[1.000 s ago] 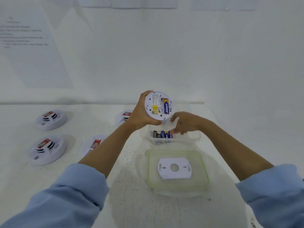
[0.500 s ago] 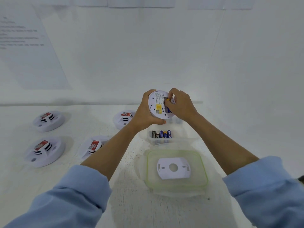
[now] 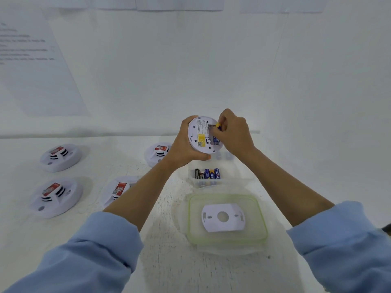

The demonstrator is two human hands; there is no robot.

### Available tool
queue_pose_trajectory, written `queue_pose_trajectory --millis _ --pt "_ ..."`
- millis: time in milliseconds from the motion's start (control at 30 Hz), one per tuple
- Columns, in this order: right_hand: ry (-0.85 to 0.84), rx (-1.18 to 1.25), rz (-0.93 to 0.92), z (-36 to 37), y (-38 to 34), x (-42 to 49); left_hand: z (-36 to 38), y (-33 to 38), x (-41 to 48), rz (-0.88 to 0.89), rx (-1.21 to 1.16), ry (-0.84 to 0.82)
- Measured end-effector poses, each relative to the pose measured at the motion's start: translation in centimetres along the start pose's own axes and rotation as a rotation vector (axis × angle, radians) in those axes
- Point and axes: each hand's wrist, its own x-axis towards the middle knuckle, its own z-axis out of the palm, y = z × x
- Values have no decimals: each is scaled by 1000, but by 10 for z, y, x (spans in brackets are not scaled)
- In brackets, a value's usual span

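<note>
My left hand [image 3: 183, 142] grips a round white smoke detector [image 3: 202, 137] above the table, its back side with a yellow label facing me. My right hand [image 3: 234, 134] pinches a blue and yellow battery [image 3: 218, 126] at the detector's open battery bay, where another blue battery sits. Below the hands, a small clear box [image 3: 206, 182] holds several batteries [image 3: 208, 173]. Nearer to me a clear lid with a green rim [image 3: 191, 218] carries a white mounting plate [image 3: 223, 217].
Several other white smoke detectors with red labels lie on the white table: two at the left [image 3: 60, 157] [image 3: 56, 197], one partly behind my left forearm [image 3: 118, 190], one behind my left wrist [image 3: 157, 153]. A white wall with paper sheets stands behind.
My right hand rose from the battery box to the detector's back with a battery pinched in it. The left hand kept the detector raised and tilted it slightly.
</note>
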Motion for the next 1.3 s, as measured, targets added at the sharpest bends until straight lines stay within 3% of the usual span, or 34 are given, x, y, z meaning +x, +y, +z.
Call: queue_pose_trajectory --millis 100,133,167,300,367,467,667,867,1067,1300 --pt "234 233 151 -10 1 3 -9 2 4 5 11 25" --pt "234 241 212 -14 4 4 -13 3 5 2 6 32" --pt "141 150 261 -17 9 4 -16 3 6 -1 0 40" --pt "-621 -403 400 -1 26 -18 -23 1 9 18 30 62" --pt "-739 -481 411 10 30 -27 -23 0 11 20 37 71" --pt "-745 -387 444 7 26 -18 -25 -3 13 12 22 92" --pt "-475 -335 253 11 20 35 -32 -16 20 8 15 132" --pt "-721 -405 238 56 41 53 -36 -25 29 0 37 143" --pt "-764 -552 106 72 49 64 -32 -29 33 -15 51 157" --pt "-787 -611 122 76 50 66 -34 -32 33 -22 45 158"
